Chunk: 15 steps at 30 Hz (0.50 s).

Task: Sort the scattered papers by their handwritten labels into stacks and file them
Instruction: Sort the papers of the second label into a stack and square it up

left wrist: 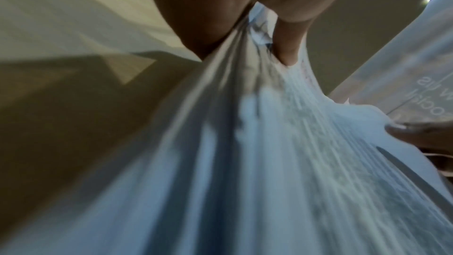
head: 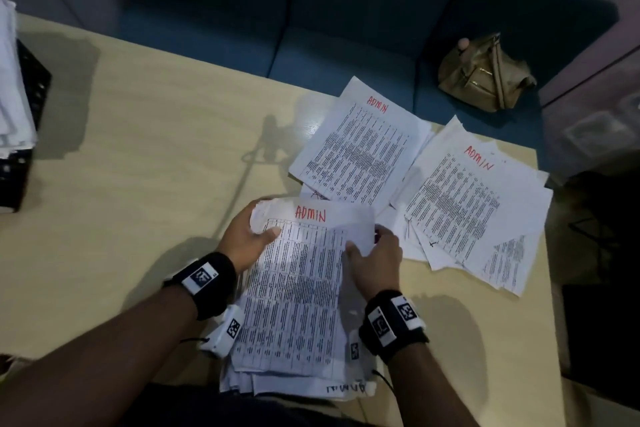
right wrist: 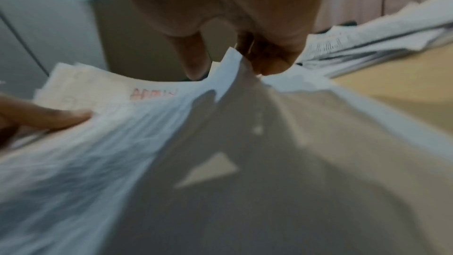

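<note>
Both hands hold the ADMIN stack (head: 294, 288) near the table (head: 138, 135) edge.
Left hand (head: 247, 239) and right hand (head: 375, 262) pinch its top corners; loose bottom sheets could slide off.

I see a printed stack (head: 294, 288) labelled "ADMIN" in red, near centre, top edge lifted; two fanned ADMIN piles (head: 360, 142) (head: 464, 208) lie far right.
</note>
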### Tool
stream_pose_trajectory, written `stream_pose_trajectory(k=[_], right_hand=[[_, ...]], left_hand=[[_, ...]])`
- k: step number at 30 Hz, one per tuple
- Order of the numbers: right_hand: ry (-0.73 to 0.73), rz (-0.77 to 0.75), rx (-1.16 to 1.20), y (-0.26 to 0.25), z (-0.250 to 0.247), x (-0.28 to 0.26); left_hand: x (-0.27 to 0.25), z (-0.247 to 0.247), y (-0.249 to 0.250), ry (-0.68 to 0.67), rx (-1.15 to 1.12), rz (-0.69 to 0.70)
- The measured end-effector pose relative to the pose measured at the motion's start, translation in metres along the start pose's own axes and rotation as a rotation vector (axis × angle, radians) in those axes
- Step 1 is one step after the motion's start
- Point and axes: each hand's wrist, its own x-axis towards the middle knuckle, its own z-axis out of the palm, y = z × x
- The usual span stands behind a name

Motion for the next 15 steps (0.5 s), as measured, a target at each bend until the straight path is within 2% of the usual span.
stream_pose_trajectory(k=[2, 3, 6, 9, 12, 13, 15], right_hand=[[0.096, -0.108, 0.062, -0.007, -0.008, 0.01], [0.093, -0.162, 0.082, -0.009, -0.011, 0.018], [-0.049, -0.212, -0.038, -0.022, -0.01, 0.035], [-0.145, -0.223, -0.166, -0.029, 0.0, 0.041], [-0.21, -0.238, -0.173, -0.029, 0.006, 0.044], [-0.197, -0.227, -0.165, -0.029, 0.004, 0.048], [-0.052, -0.129, -0.14, -0.027, -0.004, 0.064]], left_hand=[[-0.001, -0.004, -0.001, -0.104, -0.048, 0.055], [-0.001, -0.005, 0.001, -0.155, -0.032, 0.079], [0.003, -0.003, 0.002, -0.261, 0.045, 0.067], [0.007, -0.002, 0.006, -0.264, 0.063, 0.024], [0.007, -0.005, 0.004, -0.283, 0.068, 0.017], [0.005, -0.006, 0.001, -0.313, 0.05, 0.001], [-0.002, -0.006, -0.005, -0.346, 0.047, -0.06]])
